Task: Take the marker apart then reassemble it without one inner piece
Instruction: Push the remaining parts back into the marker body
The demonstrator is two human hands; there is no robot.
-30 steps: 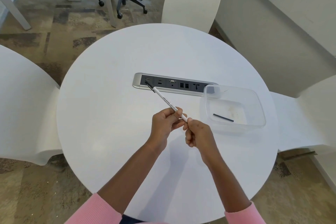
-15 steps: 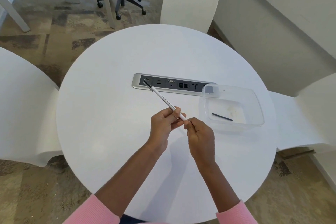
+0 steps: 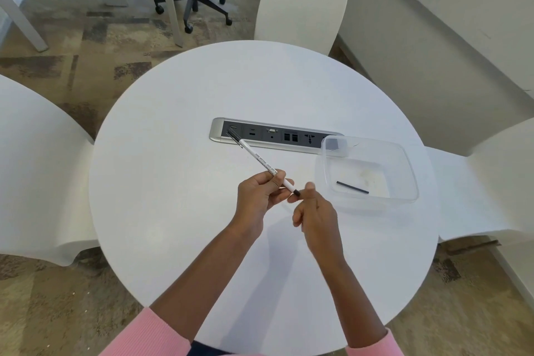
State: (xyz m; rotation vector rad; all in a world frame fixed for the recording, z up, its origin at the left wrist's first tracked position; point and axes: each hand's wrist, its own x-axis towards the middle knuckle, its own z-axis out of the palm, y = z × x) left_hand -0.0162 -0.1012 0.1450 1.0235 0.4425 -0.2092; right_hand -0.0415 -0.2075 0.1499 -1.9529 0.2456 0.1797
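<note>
The left hand [image 3: 260, 196] is curled around the marker [image 3: 261, 163] and holds it by its near part, up above the round white counter [image 3: 173, 211]. The marker is thin and white with small dark print on its side. It sticks out of the left hand and slants up and away, and its black far end sits over the grey socket strip [image 3: 274, 136] set into the counter. Its near end has a small black piece on it, poking out just past the left fingers. The right hand [image 3: 315, 214] is right beside that end, with its fingers loosely bent. It is blurry, so it is hard to tell if its fingertips touch the black piece or pinch anything. To the right of the marker stands a clear tub [image 3: 407, 170] on the counter, partly over the end of the socket strip. A short black stick [image 3: 352, 187] lies flat inside the tub. Pink sleeves [image 3: 150, 335] are cut off at the bottom edge. White chairs [image 3: 303, 6] stand around the counter.
</note>
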